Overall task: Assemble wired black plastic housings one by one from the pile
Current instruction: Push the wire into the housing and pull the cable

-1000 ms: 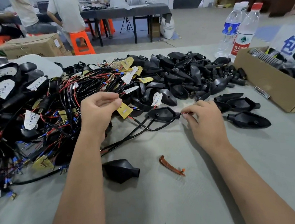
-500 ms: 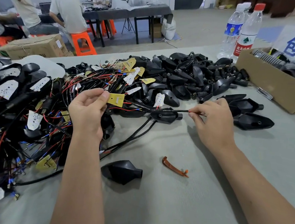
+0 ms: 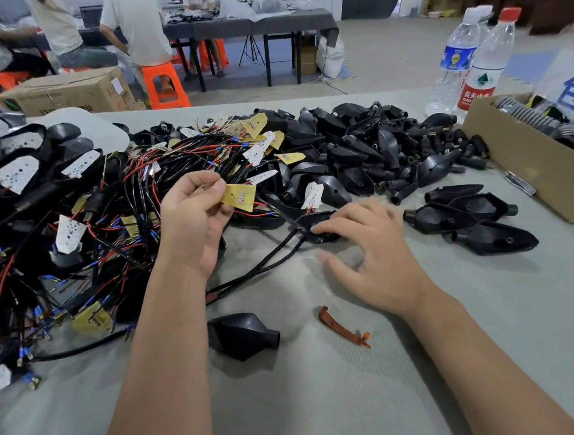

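Note:
My left hand [image 3: 193,216] is raised over the wire tangle and pinches a small yellow circuit board [image 3: 239,197] by its left edge; red and black wires run from the board to a black housing [image 3: 312,221]. My right hand [image 3: 372,255] lies spread over that housing, fingertips on its rim, most of the shell hidden beneath the fingers. Black cables [image 3: 261,266] trail from the housing toward me. A pile of empty black housings [image 3: 380,149] fills the far middle of the table. A tangle of wired boards and housings [image 3: 54,226] covers the left.
Three finished-looking black housings [image 3: 474,218] lie right of my right hand. A loose black shell [image 3: 242,334] and an orange lens strip [image 3: 342,326] lie near me. A cardboard box [image 3: 536,168] stands at the right, two water bottles [image 3: 476,60] behind it. People sit at a far table.
My right hand let go of the wire end and moved left onto the housing, fingers spreading. My left hand lifted the yellow board slightly higher.

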Demonstrator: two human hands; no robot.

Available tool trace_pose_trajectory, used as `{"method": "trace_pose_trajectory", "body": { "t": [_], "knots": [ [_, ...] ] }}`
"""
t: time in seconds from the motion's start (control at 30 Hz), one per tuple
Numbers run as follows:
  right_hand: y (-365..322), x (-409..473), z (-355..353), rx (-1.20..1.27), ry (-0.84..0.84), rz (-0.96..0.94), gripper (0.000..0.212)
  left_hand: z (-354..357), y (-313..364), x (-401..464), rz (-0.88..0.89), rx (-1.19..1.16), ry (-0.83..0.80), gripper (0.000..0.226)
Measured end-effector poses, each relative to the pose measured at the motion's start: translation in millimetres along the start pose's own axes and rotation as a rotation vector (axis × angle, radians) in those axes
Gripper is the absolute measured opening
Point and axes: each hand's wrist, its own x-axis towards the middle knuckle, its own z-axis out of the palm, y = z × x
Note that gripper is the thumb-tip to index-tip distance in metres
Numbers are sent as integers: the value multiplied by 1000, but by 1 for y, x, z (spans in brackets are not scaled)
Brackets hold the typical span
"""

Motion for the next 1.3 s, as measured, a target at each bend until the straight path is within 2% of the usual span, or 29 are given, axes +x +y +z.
{"method": "trace_pose_trajectory", "body": {
  "t": [0.07,0.13,0.2,0.37,0.5,0.6,0.67,0.73,0.77,0.8,0.87,0.93,0.97,1.07,1.2,1.3],
  "knots": [
    [-6,3,5,17,-29,-44,36,4,-2,0,-21,-6,-19,21],
    [-9,5,8,119,-10,-91,25,6,-5,1,-27,-22,-18,21],
    [-7,6,9,194,5,-76,33,9,-7,1,-6,-63,11,19],
    [-6,3,7,79,-102,91,60,6,-3,3,109,-129,16,21],
    [-9,4,3,69,-142,139,51,4,0,3,104,-209,-27,26],
    [-12,4,3,64,-186,151,54,7,-2,0,61,-340,-70,15],
    [-15,3,3,45,-148,113,56,12,-1,-4,18,-488,-107,9],
    [-18,3,4,13,-74,65,53,17,-4,-8,-85,-706,-149,27],
    [-19,3,4,10,-33,53,48,21,-7,-9,-153,-743,-166,39],
    [-20,4,4,5,3,46,43,25,-9,-10,-233,-702,-183,51],
    [-19,5,4,-28,46,44,36,34,-14,-11,-371,-448,-222,67],
    [-18,5,5,-48,59,33,31,42,-20,-14,-443,-191,-289,64],
    [-17,5,5,-35,53,21,27,46,-23,-16,-444,-74,-326,53],
    [-14,6,9,31,53,-26,21,54,-31,-20,-328,170,-373,15],
    [-7,7,12,-4,47,42,39,50,-32,-19,-180,194,-296,16],
    [-10,9,13,48,61,98,43,50,-32,-20,-37,194,-262,21]
  ]
}}
